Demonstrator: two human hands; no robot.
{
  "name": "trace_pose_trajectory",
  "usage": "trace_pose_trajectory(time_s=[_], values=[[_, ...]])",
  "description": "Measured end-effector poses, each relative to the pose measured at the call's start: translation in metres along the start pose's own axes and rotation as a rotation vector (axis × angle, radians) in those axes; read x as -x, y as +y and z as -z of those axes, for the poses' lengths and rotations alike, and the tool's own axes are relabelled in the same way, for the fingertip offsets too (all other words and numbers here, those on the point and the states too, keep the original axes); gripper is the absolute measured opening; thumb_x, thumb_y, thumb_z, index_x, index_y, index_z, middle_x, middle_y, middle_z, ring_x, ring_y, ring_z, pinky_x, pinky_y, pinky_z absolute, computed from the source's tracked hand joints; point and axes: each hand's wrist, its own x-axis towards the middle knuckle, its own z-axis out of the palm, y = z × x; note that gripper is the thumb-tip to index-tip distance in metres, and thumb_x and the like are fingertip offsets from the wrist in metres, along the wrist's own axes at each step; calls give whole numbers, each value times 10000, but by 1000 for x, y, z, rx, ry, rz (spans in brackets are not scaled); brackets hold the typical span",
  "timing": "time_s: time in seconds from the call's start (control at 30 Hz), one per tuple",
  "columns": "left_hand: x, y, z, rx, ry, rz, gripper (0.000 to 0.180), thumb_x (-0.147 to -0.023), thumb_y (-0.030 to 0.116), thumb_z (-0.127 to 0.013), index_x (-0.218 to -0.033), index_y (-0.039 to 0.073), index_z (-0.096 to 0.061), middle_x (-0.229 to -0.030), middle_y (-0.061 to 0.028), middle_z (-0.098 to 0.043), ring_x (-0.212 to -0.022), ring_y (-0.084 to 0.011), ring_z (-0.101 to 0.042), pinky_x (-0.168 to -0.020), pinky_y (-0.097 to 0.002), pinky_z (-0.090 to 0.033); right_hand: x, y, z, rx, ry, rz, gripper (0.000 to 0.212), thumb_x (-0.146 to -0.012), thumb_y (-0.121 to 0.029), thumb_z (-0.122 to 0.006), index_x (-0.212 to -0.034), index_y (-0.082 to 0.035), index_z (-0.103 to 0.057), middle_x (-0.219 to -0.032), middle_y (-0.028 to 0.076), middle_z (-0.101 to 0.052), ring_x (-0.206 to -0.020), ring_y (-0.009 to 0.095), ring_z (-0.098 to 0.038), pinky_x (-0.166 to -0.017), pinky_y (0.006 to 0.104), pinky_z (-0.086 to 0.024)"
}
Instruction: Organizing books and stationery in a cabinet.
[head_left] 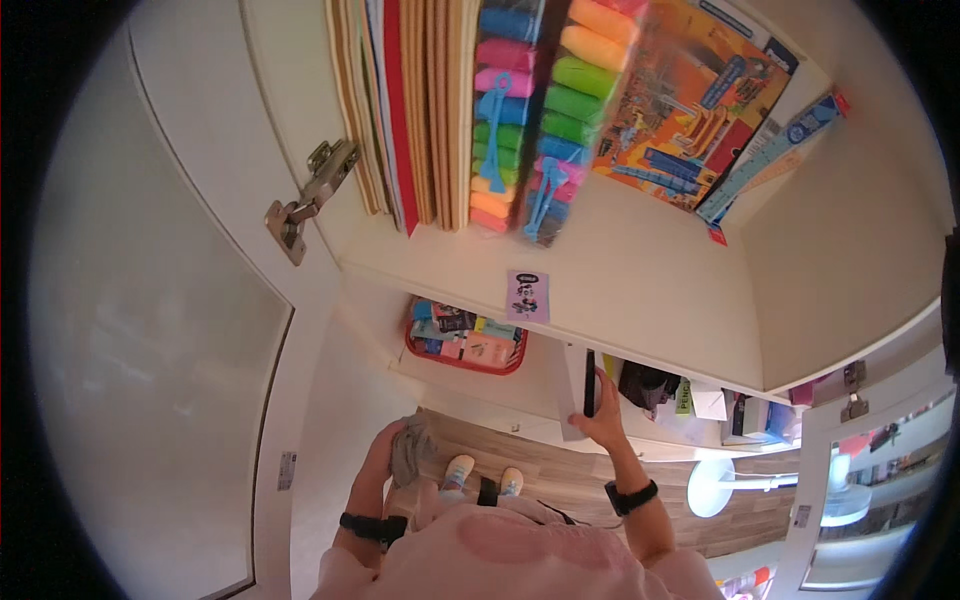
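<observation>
In my left hand point(382, 452) is a crumpled grey cloth point(411, 450), held low in front of the lower shelf with the fingers closed round it. My right hand point(603, 412) grips a flat white box-like thing point(573, 378) with a black strip along one side, upright at the lower shelf's front edge. What it is exactly I cannot make out. Left of it on that shelf stands a red basket point(510, 362) filled with small packages. Close to the right of my right hand lies a dark item point(645, 385), partly shaded by the shelf above.
The upper shelf point(640, 270) holds upright folders point(420, 120), two bags of coloured clay point(500, 130), an orange picture pack point(690, 110) and rulers point(770, 155). A purple card point(528, 296) hangs at its edge. Open cabinet doors point(160, 330) flank me; a white lamp point(712, 487) stands right.
</observation>
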Motion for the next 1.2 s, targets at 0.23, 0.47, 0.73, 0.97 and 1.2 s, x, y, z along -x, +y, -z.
trace_pose_trajectory(time_s=[0.23, 0.47, 0.73, 0.97, 1.2], values=[[-20, 11, -38, -28, -141, 34, 343, -903, 288, -490, -1080, 15, -598, -927, -73, -661, -824, -183, -634, -747, -290, -512, -90, -126, -20, 249, -291, 524, 1016, -517, -280, -751, -1406, -89, -295, -1319, 264, -408, -1231, 414, -378, -1039, 456, -296], [-11, -1, -26, -94, -26, -33, 349, -898, 285, -499, -1085, 5, -593, -1010, -89, -638, -914, -204, -611, -793, -331, -499, -172, -81, -93, 318, -509, 516, 773, -720, -216, -629, -1417, -151, -301, -1106, 259, -589, -929, 341, -601, -817, 384, -467], [-11, -11, 44, -71, -83, -84, 471, -902, 331, -396, -1216, -3, -505, -1084, -174, -606, -970, -322, -609, -840, -443, -507, -94, -78, -70, 230, 21, 481, 667, -760, -324, -650, -1296, -7, -410, -1084, 267, -580, -966, 373, -595, -847, 402, -464], [-58, 15, -16, -61, -135, 18, 389, -911, 311, -462, -1122, 0, -564, -993, -141, -635, -918, -256, -617, -793, -357, -508, -104, 22, -78, -576, -75, -500, 494, -751, -325, -710, -1095, -7, -553, -788, 124, -632, -712, 221, -628, -589, 345, -530], [-49, 12, -29, -198, -125, 19, 438, -914, 371, -436, -1196, 49, -528, -1056, -116, -612, -909, -252, -601, -709, -403, -524, -137, 3, -116, -780, -295, -555, 337, -750, -279, -706, -968, -52, -587, -887, 101, -604, -731, 196, -605, -679, 373, -535]])
